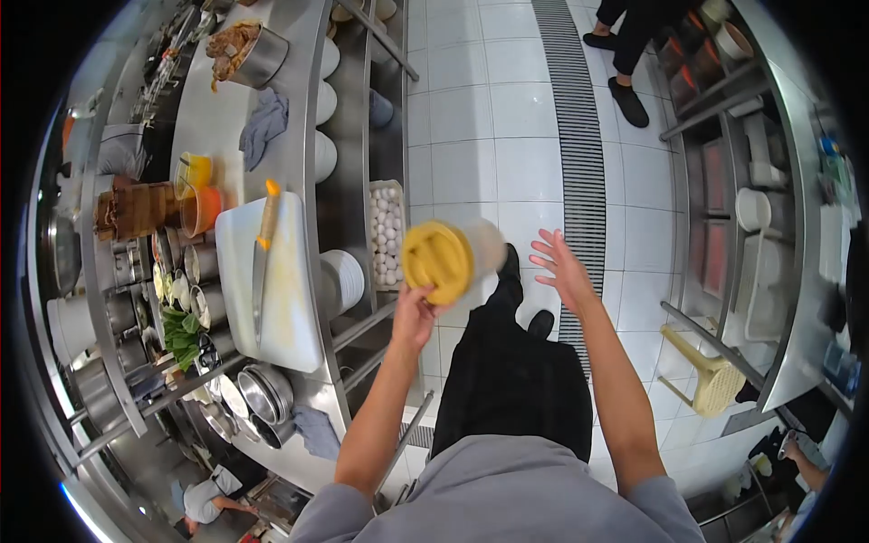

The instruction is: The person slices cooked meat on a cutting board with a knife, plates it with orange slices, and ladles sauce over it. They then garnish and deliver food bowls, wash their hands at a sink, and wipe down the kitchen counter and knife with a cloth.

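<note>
My left hand [416, 319] grips the edge of a yellow lid on a clear plastic container [487, 248]. The container is tilted on its side above the floor, its yellow lid [438, 262] facing left, and its far end is smeared by motion. What it holds, if anything, I cannot make out. My right hand [563, 273] is open with fingers spread, holding nothing, to the right of the container and apart from it. Left of my left hand, a tray of white eggs [386, 235] sits on a lower shelf.
On the steel counter at left lie a white cutting board [288, 281], an orange-handled knife [263, 244] and a grey cloth [264, 129]. A floor drain grate [579, 136] runs along the aisle. A person's feet [627, 101] stand ahead. A yellow stool [711, 376] is at right.
</note>
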A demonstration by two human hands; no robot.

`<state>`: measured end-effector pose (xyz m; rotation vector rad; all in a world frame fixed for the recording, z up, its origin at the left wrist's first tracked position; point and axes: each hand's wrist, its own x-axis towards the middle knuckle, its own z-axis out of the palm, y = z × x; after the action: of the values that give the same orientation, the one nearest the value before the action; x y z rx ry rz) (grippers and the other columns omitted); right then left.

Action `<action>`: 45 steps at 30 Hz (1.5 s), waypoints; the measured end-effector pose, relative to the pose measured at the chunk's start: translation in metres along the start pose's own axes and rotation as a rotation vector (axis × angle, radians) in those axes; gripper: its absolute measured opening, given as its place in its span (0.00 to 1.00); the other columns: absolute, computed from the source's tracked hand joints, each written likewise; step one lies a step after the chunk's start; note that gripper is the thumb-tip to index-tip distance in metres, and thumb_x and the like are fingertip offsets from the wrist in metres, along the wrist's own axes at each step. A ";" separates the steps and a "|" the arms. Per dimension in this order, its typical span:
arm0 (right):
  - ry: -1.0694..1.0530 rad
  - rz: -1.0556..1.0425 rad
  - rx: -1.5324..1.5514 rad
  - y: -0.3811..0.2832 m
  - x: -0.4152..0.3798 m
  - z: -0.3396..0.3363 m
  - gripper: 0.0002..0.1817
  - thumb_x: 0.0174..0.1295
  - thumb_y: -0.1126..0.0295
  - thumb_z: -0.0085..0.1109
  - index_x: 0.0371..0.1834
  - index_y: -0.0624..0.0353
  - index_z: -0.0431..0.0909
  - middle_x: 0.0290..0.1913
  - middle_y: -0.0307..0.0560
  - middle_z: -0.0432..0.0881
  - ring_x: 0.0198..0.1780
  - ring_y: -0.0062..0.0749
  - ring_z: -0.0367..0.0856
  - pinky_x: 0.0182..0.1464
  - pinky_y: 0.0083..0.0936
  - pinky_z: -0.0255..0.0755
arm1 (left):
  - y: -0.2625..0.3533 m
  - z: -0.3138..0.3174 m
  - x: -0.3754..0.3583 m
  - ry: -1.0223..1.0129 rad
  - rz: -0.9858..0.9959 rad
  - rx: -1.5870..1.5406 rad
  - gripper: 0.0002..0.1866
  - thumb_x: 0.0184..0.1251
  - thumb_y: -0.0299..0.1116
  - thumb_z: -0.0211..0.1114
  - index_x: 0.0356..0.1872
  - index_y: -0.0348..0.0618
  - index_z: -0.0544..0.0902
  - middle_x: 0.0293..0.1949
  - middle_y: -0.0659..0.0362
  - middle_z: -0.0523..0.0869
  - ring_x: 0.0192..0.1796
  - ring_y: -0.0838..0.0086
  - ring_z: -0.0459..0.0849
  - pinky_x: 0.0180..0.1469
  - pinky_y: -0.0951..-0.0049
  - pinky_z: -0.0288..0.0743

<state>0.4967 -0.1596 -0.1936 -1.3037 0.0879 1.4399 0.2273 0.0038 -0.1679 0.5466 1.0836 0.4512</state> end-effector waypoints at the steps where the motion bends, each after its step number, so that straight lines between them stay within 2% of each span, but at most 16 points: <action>1: -0.020 -0.011 -0.005 -0.006 0.010 -0.006 0.40 0.76 0.36 0.43 0.81 0.53 0.59 0.73 0.51 0.73 0.70 0.38 0.73 0.68 0.40 0.65 | 0.006 -0.013 0.027 0.012 -0.009 -0.007 0.24 0.68 0.24 0.62 0.65 0.44 0.71 0.58 0.56 0.82 0.56 0.62 0.87 0.61 0.50 0.84; 5: 0.065 0.001 -0.231 -0.017 0.048 -0.032 0.31 0.74 0.49 0.57 0.75 0.51 0.69 0.62 0.47 0.82 0.60 0.32 0.81 0.62 0.35 0.69 | 0.047 -0.081 0.137 0.311 0.240 -0.328 0.20 0.66 0.24 0.65 0.59 0.39 0.77 0.55 0.53 0.82 0.55 0.60 0.85 0.61 0.52 0.86; 10: 0.121 0.082 -0.265 -0.017 0.069 -0.065 0.30 0.72 0.52 0.62 0.73 0.51 0.71 0.60 0.45 0.83 0.56 0.27 0.81 0.58 0.31 0.71 | 0.102 -0.168 0.252 0.701 0.420 -0.754 0.17 0.68 0.24 0.63 0.57 0.31 0.76 0.54 0.48 0.82 0.54 0.56 0.84 0.63 0.52 0.84; 16: 0.098 0.087 -0.476 -0.057 0.081 -0.085 0.30 0.68 0.58 0.68 0.70 0.54 0.73 0.50 0.41 0.86 0.51 0.25 0.83 0.53 0.27 0.73 | 0.115 -0.217 0.288 0.949 0.471 -0.738 0.15 0.71 0.22 0.61 0.57 0.36 0.74 0.50 0.51 0.81 0.51 0.56 0.87 0.58 0.57 0.88; 19: 0.069 0.051 -0.617 -0.093 0.101 -0.085 0.30 0.66 0.61 0.70 0.70 0.56 0.74 0.47 0.42 0.86 0.50 0.27 0.84 0.52 0.26 0.75 | 0.091 -0.199 0.278 0.937 0.405 -0.617 0.12 0.70 0.20 0.60 0.53 0.40 0.74 0.45 0.55 0.81 0.49 0.59 0.88 0.51 0.62 0.87; 21: -0.014 -0.027 -0.829 -0.119 0.119 -0.080 0.30 0.66 0.62 0.69 0.69 0.59 0.73 0.51 0.47 0.86 0.53 0.31 0.84 0.55 0.29 0.76 | 0.049 -0.180 0.271 0.708 0.561 -0.218 0.14 0.68 0.21 0.61 0.52 0.42 0.74 0.42 0.58 0.80 0.44 0.64 0.87 0.43 0.66 0.85; 24: -0.043 -0.274 -1.087 -0.160 0.154 -0.055 0.29 0.65 0.61 0.71 0.67 0.61 0.75 0.52 0.50 0.87 0.50 0.37 0.87 0.55 0.33 0.79 | 0.079 -0.020 0.170 0.576 0.387 -0.019 0.13 0.67 0.22 0.63 0.52 0.44 0.78 0.40 0.60 0.84 0.40 0.69 0.86 0.39 0.69 0.82; 26: -0.117 -0.400 -1.132 -0.189 0.180 -0.015 0.29 0.64 0.61 0.71 0.66 0.61 0.76 0.52 0.52 0.86 0.50 0.39 0.87 0.56 0.34 0.79 | 0.112 0.027 0.119 0.548 0.389 0.185 0.12 0.68 0.23 0.63 0.51 0.45 0.81 0.40 0.60 0.86 0.41 0.68 0.87 0.39 0.68 0.81; 28: -0.215 -0.650 -1.197 -0.225 0.193 0.057 0.29 0.64 0.61 0.71 0.66 0.61 0.77 0.53 0.56 0.86 0.51 0.43 0.87 0.57 0.35 0.78 | 0.154 0.056 0.074 0.504 0.617 0.893 0.18 0.68 0.26 0.65 0.58 0.42 0.79 0.42 0.56 0.87 0.48 0.62 0.86 0.46 0.64 0.80; 30: -0.327 -0.897 -1.233 -0.252 0.198 0.153 0.27 0.65 0.61 0.69 0.65 0.60 0.77 0.53 0.57 0.85 0.52 0.46 0.86 0.57 0.37 0.78 | 0.203 0.038 0.069 0.761 1.113 1.349 0.24 0.64 0.27 0.66 0.62 0.37 0.76 0.47 0.56 0.85 0.50 0.60 0.85 0.53 0.55 0.74; 32: -0.475 -1.190 -1.347 -0.266 0.221 0.241 0.24 0.65 0.64 0.67 0.64 0.54 0.79 0.55 0.53 0.84 0.53 0.50 0.83 0.56 0.40 0.77 | 0.254 0.044 0.059 1.178 0.990 1.542 0.26 0.63 0.29 0.66 0.64 0.41 0.75 0.55 0.56 0.84 0.57 0.57 0.82 0.61 0.43 0.67; 35: -0.653 -1.345 -1.456 -0.274 0.233 0.382 0.22 0.66 0.66 0.65 0.63 0.49 0.79 0.58 0.48 0.82 0.60 0.48 0.79 0.61 0.40 0.74 | 0.268 -0.023 0.091 1.082 0.785 1.947 0.25 0.67 0.30 0.62 0.66 0.42 0.74 0.58 0.54 0.82 0.59 0.58 0.81 0.61 0.37 0.67; 39: -0.729 -1.429 -1.683 -0.246 0.281 0.497 0.29 0.63 0.68 0.65 0.70 0.39 0.75 0.76 0.46 0.66 0.73 0.55 0.66 0.69 0.53 0.67 | 0.293 -0.038 0.089 0.818 0.396 1.839 0.24 0.68 0.32 0.66 0.64 0.42 0.75 0.60 0.52 0.79 0.63 0.57 0.78 0.63 0.34 0.65; 40: -0.691 -1.449 -1.727 -0.233 0.288 0.517 0.32 0.62 0.68 0.65 0.71 0.35 0.73 0.78 0.47 0.63 0.75 0.63 0.62 0.70 0.56 0.65 | 0.297 -0.038 0.080 0.767 0.506 1.777 0.24 0.68 0.32 0.66 0.64 0.41 0.75 0.57 0.52 0.80 0.60 0.56 0.79 0.62 0.36 0.66; 42: -0.532 -1.403 -2.080 -0.209 0.302 0.542 0.36 0.60 0.67 0.64 0.75 0.33 0.68 0.79 0.50 0.61 0.73 0.61 0.66 0.68 0.54 0.70 | 0.320 -0.042 0.047 0.762 0.590 1.695 0.23 0.69 0.33 0.66 0.63 0.40 0.75 0.55 0.51 0.80 0.58 0.56 0.80 0.62 0.38 0.67; 45: -0.663 -1.197 -1.950 -0.201 0.327 0.577 0.27 0.63 0.67 0.56 0.68 0.40 0.76 0.71 0.57 0.69 0.64 0.62 0.75 0.63 0.53 0.75 | 0.381 -0.031 -0.033 0.860 0.947 1.351 0.21 0.68 0.34 0.68 0.59 0.38 0.76 0.51 0.49 0.80 0.53 0.51 0.80 0.57 0.52 0.73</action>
<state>0.3579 0.5118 -0.0908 -1.4714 -2.5549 0.4037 0.1563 0.2887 0.0798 2.2600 1.8688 0.7637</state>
